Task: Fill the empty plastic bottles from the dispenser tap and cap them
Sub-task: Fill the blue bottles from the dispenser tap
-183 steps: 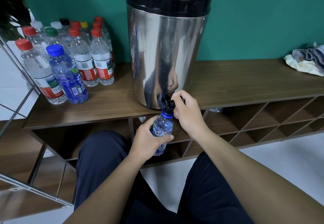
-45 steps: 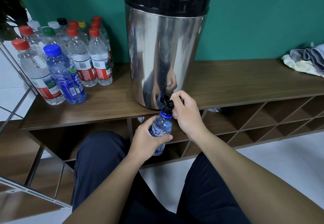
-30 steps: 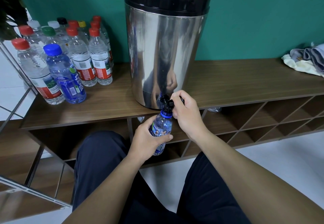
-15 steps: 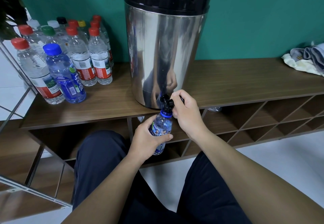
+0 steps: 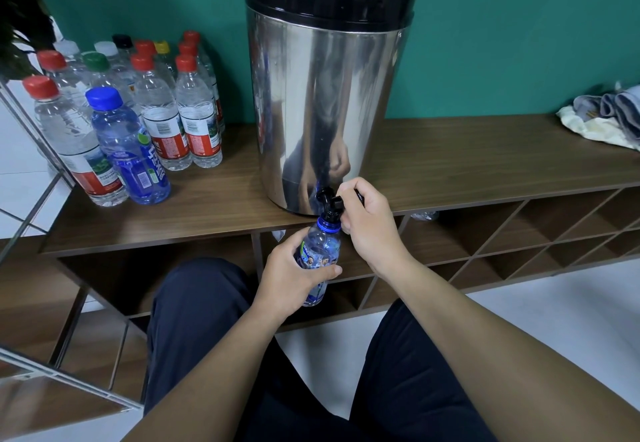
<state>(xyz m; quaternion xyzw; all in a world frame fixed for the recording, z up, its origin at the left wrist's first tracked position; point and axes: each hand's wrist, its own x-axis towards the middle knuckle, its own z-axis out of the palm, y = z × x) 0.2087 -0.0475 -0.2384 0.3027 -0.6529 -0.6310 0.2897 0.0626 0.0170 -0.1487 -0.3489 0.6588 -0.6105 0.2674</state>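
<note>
Item one: small blue-tinted bottle (image 5: 320, 254), uncapped, which I hold upright with its mouth just under the black tap (image 5: 330, 203). My left hand (image 5: 294, 280) has its fingers wrapped round the bottle's labelled middle. Item two: my right hand (image 5: 369, 221), fingers curled on the tap's lever. Item three: steel dispenser (image 5: 325, 95) with black lid, standing on the wooden surface (image 5: 485, 161). Item four: cluster of capped bottles (image 5: 138, 112) at the surface's left end, well apart from the dispenser. Item five: folded cloths (image 5: 606, 117) at far right.
</note>
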